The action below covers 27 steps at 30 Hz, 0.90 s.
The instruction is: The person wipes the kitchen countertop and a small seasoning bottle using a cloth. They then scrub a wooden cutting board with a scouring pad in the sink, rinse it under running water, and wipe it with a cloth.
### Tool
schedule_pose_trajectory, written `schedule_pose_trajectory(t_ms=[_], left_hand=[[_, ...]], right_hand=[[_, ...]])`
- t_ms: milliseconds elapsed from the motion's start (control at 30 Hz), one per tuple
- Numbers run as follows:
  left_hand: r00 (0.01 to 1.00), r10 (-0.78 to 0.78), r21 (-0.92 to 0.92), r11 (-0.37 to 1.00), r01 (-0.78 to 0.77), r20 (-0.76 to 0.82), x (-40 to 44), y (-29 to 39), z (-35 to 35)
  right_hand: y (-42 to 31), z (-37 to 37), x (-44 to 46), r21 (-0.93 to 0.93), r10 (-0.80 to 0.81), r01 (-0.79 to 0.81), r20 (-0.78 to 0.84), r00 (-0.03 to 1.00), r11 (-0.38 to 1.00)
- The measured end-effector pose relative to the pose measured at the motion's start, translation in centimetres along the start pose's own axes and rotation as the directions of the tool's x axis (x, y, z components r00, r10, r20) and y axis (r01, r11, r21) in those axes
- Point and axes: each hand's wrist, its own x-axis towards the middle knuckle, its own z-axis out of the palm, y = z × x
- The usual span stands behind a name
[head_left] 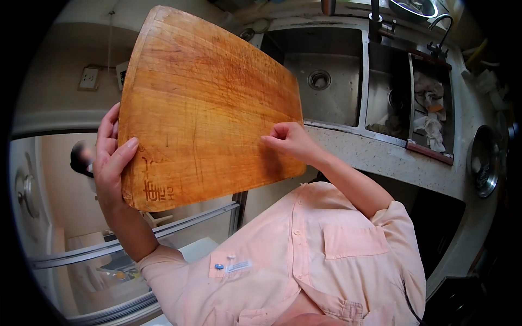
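A large wooden cutting board (212,103), scratched and with dark characters burned into one corner, is held up tilted before me. My left hand (113,149) grips its left edge, the thumb on the front face and the fingers behind. Over the lower right part of the same face is my right hand (291,142), its fingers curled into a loose fist with no object showing. A shadow falls on the wood below it; I cannot tell whether the knuckles touch the board.
Behind the board is a steel sink (331,103) with a drain. Beside it, a narrower basin (389,92) and a compartment holding crumpled cloths (432,127) adjoin the speckled counter (348,144). A metal bowl (484,163) sits far right. Beyond a sliding glass door (136,247), another person (81,160) is partly visible.
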Motion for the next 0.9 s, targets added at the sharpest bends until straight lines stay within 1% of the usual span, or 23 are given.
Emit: schedule_pose_trajectory(t_ms=[33, 133, 233, 333, 433, 533, 633, 733, 833, 900], left_hand=[[1.0, -0.002, 0.002, 1.0, 0.002, -0.003, 0.0, 0.1, 0.1], [1.0, 0.002, 0.008, 1.0, -0.002, -0.008, 0.0, 0.0, 0.1], [1.0, 0.006, 0.014, 1.0, -0.006, -0.003, 0.0, 0.0, -0.1], [1.0, 0.0, 0.003, 1.0, 0.0, -0.001, 0.0, 0.1, 0.0], [1.0, 0.002, -0.002, 1.0, -0.002, 0.001, 0.1, 0.0, 0.0], [1.0, 0.005, 0.003, 1.0, -0.005, 0.002, 0.2, -0.4, -0.4], [1.0, 0.008, 0.027, 1.0, -0.009, 0.011, 0.3, -0.1, -0.4], [1.0, -0.002, 0.038, 0.999, 0.002, -0.011, 0.0, -0.1, -0.2], [0.999, 0.014, 0.018, 1.0, -0.014, -0.035, 0.0, -0.2, 0.0], [0.999, 0.018, 0.005, 1.0, -0.018, -0.033, 0.2, -0.3, -0.1]], right_hand=[[-0.2, 0.2, 0.1, 0.07, 0.043, -0.045, 0.032, 0.999, 0.997], [1.1, 0.5, 0.6, 0.205, 0.063, -0.081, 0.093, 0.994, 0.975], [2.6, 0.2, 0.8, 0.149, 0.109, -0.105, -0.015, 0.994, 0.983], [0.7, 0.3, 0.1, 0.214, 0.097, -0.123, 0.129, 0.987, 0.969], [0.8, 0.8, 0.3, 0.318, 0.096, -0.146, 0.168, 0.981, 0.937], [1.1, 0.5, 0.6, 0.306, 0.16, -0.191, 0.125, 0.979, 0.933], [1.0, 0.7, 0.5, 0.303, 0.128, -0.165, 0.138, 0.982, 0.939], [0.9, 0.7, 0.5, 0.31, 0.208, -0.234, 0.114, 0.971, 0.921], [2.4, 0.3, 0.9, 0.267, 0.244, -0.244, 0.034, 0.969, 0.932], [0.6, 0.7, 0.5, 0.288, 0.225, -0.245, 0.103, 0.969, 0.926]])
